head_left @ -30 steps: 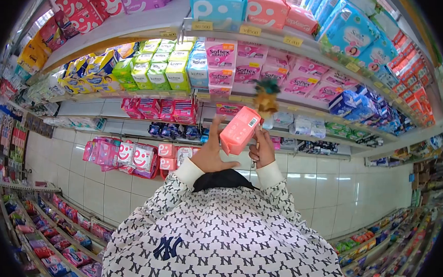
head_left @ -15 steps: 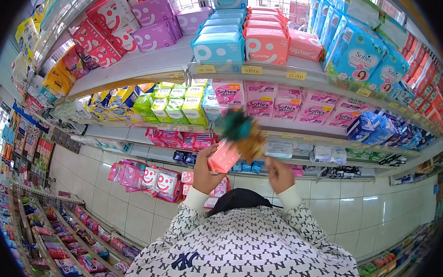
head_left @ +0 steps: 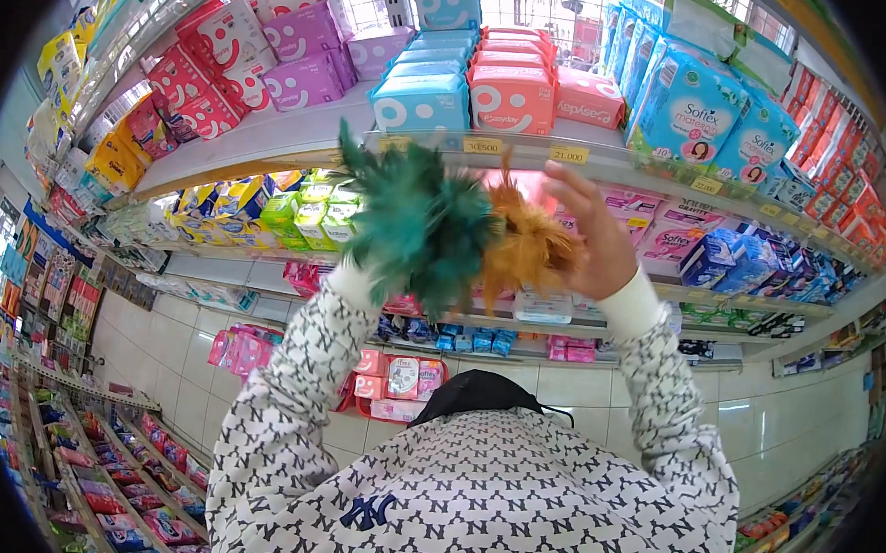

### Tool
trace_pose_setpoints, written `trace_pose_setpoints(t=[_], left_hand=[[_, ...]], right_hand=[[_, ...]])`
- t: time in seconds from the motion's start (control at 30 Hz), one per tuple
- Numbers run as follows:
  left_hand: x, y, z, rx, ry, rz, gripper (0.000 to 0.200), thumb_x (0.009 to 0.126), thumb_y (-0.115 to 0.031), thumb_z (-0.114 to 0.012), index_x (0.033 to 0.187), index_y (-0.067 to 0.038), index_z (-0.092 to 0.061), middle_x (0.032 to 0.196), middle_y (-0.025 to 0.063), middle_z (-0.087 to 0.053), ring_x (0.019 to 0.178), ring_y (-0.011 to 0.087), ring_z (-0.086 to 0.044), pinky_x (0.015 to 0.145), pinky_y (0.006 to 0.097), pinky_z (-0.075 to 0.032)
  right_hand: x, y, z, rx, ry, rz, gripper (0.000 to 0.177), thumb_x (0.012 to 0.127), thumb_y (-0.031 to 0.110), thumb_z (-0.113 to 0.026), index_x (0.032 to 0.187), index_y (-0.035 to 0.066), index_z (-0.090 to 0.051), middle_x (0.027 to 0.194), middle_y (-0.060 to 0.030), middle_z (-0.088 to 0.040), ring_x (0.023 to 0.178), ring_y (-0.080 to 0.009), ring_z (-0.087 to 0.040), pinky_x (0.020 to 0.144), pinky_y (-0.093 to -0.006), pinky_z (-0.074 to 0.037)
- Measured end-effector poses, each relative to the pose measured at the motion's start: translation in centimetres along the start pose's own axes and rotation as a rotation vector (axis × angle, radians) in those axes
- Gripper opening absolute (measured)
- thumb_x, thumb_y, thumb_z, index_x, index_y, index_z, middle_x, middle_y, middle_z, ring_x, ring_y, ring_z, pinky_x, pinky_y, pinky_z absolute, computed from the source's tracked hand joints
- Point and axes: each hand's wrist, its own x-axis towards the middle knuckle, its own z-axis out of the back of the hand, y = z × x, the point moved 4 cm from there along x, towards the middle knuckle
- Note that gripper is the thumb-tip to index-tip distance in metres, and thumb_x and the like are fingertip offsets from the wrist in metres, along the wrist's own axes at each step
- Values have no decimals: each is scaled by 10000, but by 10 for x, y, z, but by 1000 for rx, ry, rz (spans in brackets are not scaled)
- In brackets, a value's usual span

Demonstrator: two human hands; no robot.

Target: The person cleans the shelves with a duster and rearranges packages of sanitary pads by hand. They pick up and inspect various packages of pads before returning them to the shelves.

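A feather duster [head_left: 421, 225] with green and orange feathers fills the space between my hands, in front of the middle shelf. My right hand [head_left: 605, 247] is at its orange end, with the upper fingers partly spread and the palm side against the feathers; the handle is hidden. Behind the feathers shows part of a coral-pink pack of sanitary pads [head_left: 524, 185], just under the upper shelf edge; what supports it is hidden. The green feathers cover my left hand; only its white cuff [head_left: 355, 284] shows, so its fingers cannot be seen.
Blue packs [head_left: 422, 105] and coral packs [head_left: 512, 98] stand in rows on the upper shelf [head_left: 306, 119]. Softex packs [head_left: 694, 114] stand to their right. Below me, a red basket [head_left: 358, 402] with several packs stands on the tiled floor [head_left: 256, 402]. Another shelf unit [head_left: 76, 397] runs along the lower left.
Both arms have reached up and forward towards the shelves. The feather duster has grown larger in view, hiding my left hand, which held the coral pack. My right hand has moved up and right.
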Motion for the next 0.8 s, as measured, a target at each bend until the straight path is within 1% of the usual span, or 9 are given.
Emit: trace_pose_setpoints(t=[0.1, 0.2, 0.3, 0.4, 0.43, 0.53, 0.67, 0.7, 0.8], left_hand=[[12, -35, -11, 228, -28, 147, 730, 915, -608, -426, 1386, -50, -416, 1086, 94, -646, 661, 194, -606, 646, 289, -521], [14, -73, -14, 509, -85, 202, 790, 917, -686, -360, 1384, -52, -426, 1010, 99, -683, 493, 193, -627, 531, 262, -538], [3, -109, -16, 651, -176, -126, 566, 964, -506, -498, 1288, -42, -528, 926, 101, -678, 743, 111, -654, 625, 242, -518], [8, -120, -17, 1075, -395, -510, 455, 931, -349, -630, 1263, -46, -555, 924, 86, -668, 790, 109, -643, 646, 232, -502], [12, -122, -18, 1278, -452, -582, 447, 870, -268, -706, 1243, -57, -579, 995, 90, -667, 868, 169, -638, 745, 282, -506], [20, -118, -40, 1813, -319, -945, 483, 838, -279, -726, 1255, -86, -577, 1065, 93, -647, 1058, 245, -590, 915, 367, -465], [51, -103, -45, 2120, -245, -905, 606, 811, -346, -730, 1340, -161, -502, 1240, 112, -541, 1199, 330, -498, 1038, 456, -378], [60, -102, -42, 2140, -261, -856, 626, 818, -356, -715, 1364, -184, -460, 1276, 101, -510, 1190, 343, -506, 1044, 490, -363], [74, -101, -41, 2250, -267, -896, 592, 834, -357, -697, 1347, -175, -465, 1243, 98, -525, 1173, 326, -524, 1050, 506, -350]], right_hand=[[35, -10, 21, -4, -35, 146, 475, 770, 236, -754, 1207, 118, -610, 1212, -107, -624, 968, -217, -674, 708, -347, -566], [51, -66, 32, 177, -138, -347, 519, 767, 315, -777, 1203, 85, -614, 1059, -122, -687, 951, -190, -670, 762, -324, -543], [77, -83, 43, 257, -146, -515, 584, 785, 330, -793, 1231, 15, -586, 1112, -73, -667, 995, -143, -622, 856, -286, -486], [83, -101, 35, 327, -110, -538, 606, 779, 330, -798, 1229, -16, -585, 1048, -89, -681, 985, -163, -632, 882, -284, -476], [85, -107, 30, 341, -117, -511, 631, 762, 371, -802, 1212, -22, -599, 1043, -99, -685, 981, -168, -634, 880, -290, -478], [87, -126, 7, 353, -103, -475, 696, 728, 453, -809, 1188, -35, -623, 1033, -117, -693, 974, -177, -637, 879, -306, -479], [91, -123, 0, 383, -48, -480, 684, 738, 458, -800, 1182, -33, -628, 1048, -116, -688, 964, -171, -627, 893, -311, -470], [92, -119, 0, 418, -42, -469, 671, 742, 458, -797, 1169, -33, -634, 1055, -118, -686, 959, -168, -625, 895, -311, -468], [91, -126, 2, 280, 23, -497, 689, 760, 451, -785, 1226, -18, -591, 1107, -137, -674, 995, -192, -633, 919, -309, -463]])
